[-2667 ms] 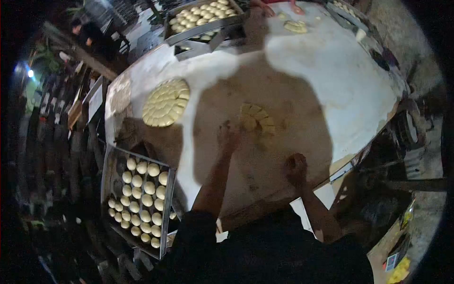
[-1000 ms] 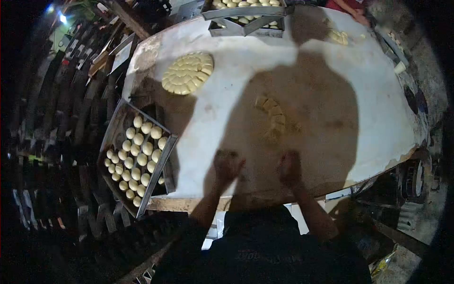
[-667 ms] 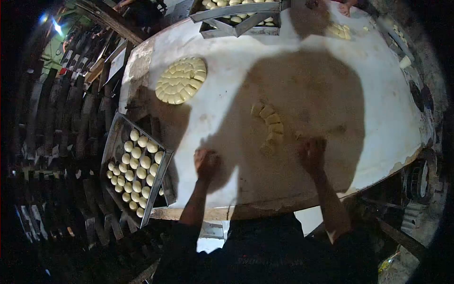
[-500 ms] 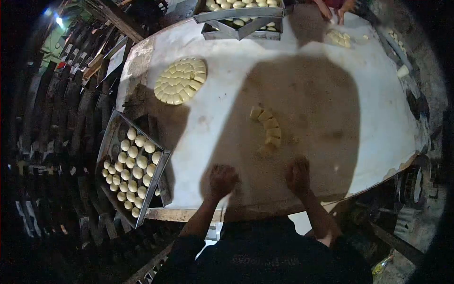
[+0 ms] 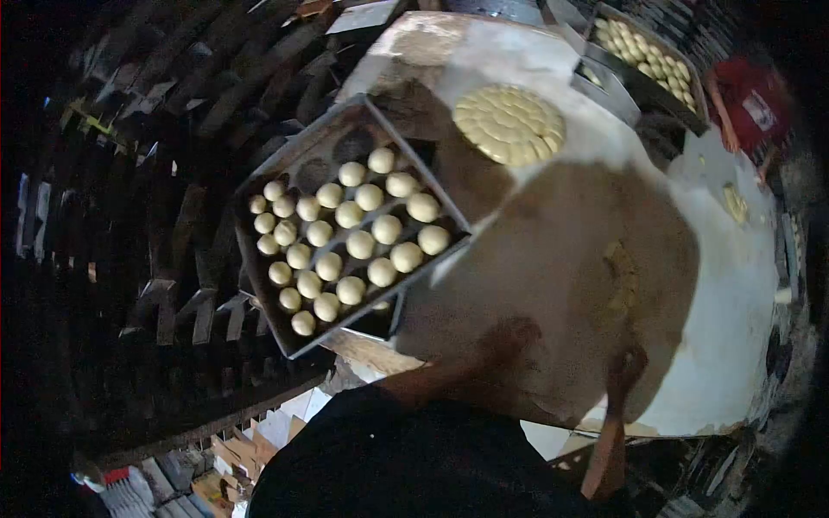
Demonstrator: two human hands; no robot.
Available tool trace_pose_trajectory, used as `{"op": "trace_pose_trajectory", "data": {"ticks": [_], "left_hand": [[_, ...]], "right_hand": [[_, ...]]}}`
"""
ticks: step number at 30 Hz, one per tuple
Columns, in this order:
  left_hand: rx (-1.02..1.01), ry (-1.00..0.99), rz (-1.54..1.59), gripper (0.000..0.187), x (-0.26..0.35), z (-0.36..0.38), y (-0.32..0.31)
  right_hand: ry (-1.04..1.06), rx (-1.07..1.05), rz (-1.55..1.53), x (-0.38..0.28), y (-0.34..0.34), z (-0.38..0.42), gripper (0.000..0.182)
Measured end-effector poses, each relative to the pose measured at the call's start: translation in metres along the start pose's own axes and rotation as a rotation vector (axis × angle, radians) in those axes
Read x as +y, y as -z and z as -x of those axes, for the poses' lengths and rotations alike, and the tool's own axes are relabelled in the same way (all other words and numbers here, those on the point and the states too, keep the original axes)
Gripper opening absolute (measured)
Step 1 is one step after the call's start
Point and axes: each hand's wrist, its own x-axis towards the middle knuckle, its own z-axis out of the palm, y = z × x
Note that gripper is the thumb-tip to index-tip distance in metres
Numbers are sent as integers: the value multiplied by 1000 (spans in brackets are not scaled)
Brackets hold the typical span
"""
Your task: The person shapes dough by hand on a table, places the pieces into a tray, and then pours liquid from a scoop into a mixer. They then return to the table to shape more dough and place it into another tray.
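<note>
The left hand (image 5: 515, 335) was held over the shadowed part of the white table (image 5: 717, 345), just below the centre of the frame, while the right hand (image 5: 628, 364) was held to the right of it, lower right of centre. Both were blurred and dim, so whether the fingers were wide or narrow, or closed on anything, could not be told. A curved row of cut dough pieces (image 5: 622, 278) was laid above the right hand, right of centre, apart from it. A large flat round of cut dough (image 5: 509, 125) was set at upper centre. At left of centre, pale dough balls (image 5: 349, 214) were spread in a metal tray (image 5: 259, 298), tilted in the frame, with a lower tray (image 5: 380, 321) partly hidden beneath it. At upper right, more balls were seen in a far tray (image 5: 635, 73), beside which a co-worker in red (image 5: 749, 104) was seen near a small dough strip (image 5: 736, 204)
</note>
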Motion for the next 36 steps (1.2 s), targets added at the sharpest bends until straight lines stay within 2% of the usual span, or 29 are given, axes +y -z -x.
{"op": "trace_pose_trajectory", "data": {"ticks": [1,2,3,5,7,8,9,10,11,12,13,14,15,16,17,18,19,20,21,22,24,25,27,29,30,32,34,35,36], "left_hand": [[-23,-45,-48,42,-9,30,-14],[-60,-103,-72,50,-23,54,-5],[-117,-11,101,50,-26,67,34],[-227,175,448,50,-9,79,164],[52,-79,124,49,-34,90,258],[377,29,-413,39,-60,93,276],[476,75,199,37,-73,88,366],[436,304,8,34,-90,88,409],[478,312,-148,32,-130,86,436],[453,309,-284,31,-178,84,451],[412,354,-313,31,-224,82,456],[387,382,-300,30,-258,85,453],[389,362,-296,29,-277,91,449],[394,291,-355,31,-296,101,445],[401,226,-416,32,-304,107,443],[725,332,-265,42,-287,109,443],[786,355,-230,44,-265,118,453],[839,374,-198,47,-238,127,468],[884,387,-168,50,-216,137,477],[899,414,-205,49,-201,145,479],[903,448,-272,47,-162,153,472],[891,454,-299,44,-135,150,462],[909,391,23,37,-73,129,422],[828,171,187,34,-11,99,351],[666,55,329,33,9,73,317],[268,-9,443,33,29,24,243],[-107,85,344,35,31,-37,172],[-239,139,275,38,29,-63,140],[-282,187,251,42,37,-89,111]], "right_hand": [[-192,-32,-254,-9,17,11,27],[-236,-248,-171,51,30,10,30],[-253,-469,-78,110,43,10,34],[-1161,-659,-219,28,78,-48,42],[-893,-454,-430,-65,62,-70,43],[-761,-351,-528,-125,55,-78,43],[-737,-355,-641,-231,46,-102,40],[-425,-513,-534,-276,19,-113,36],[-103,-597,-450,-321,-7,-123,32],[-27,-665,-508,-426,-8,-135,33],[117,-718,-674,-491,-27,-143,36],[478,-608,-522,-542,-47,-146,39],[408,-728,-875,-586,-72,-143,41],[697,-591,-864,-632,-88,-143,43],[679,-707,-851,-660,-124,-142,41],[741,-731,-785,-687,-153,-144,41],[797,-755,-719,-705,-176,-143,41],[870,-813,-519,-711,-196,-135,40],[928,-860,-318,-714,-209,-130,40],[1113,-803,-116,-706,-207,-127,38],[1031,-568,-467,-677,-184,-126,32],[958,-441,-623,-653,-164,-126,30],[580,-418,-743,-586,-105,-137,21],[376,36,-699,-476,-103,-138,17],[230,88,-594,-425,-101,-130,16],[-74,197,-386,-321,-89,-107,16],[-136,199,-269,-231,-66,-62,16],[-146,191,-229,-195,-56,-45,16],[-151,224,-209,-162,-39,-26,16]]}}
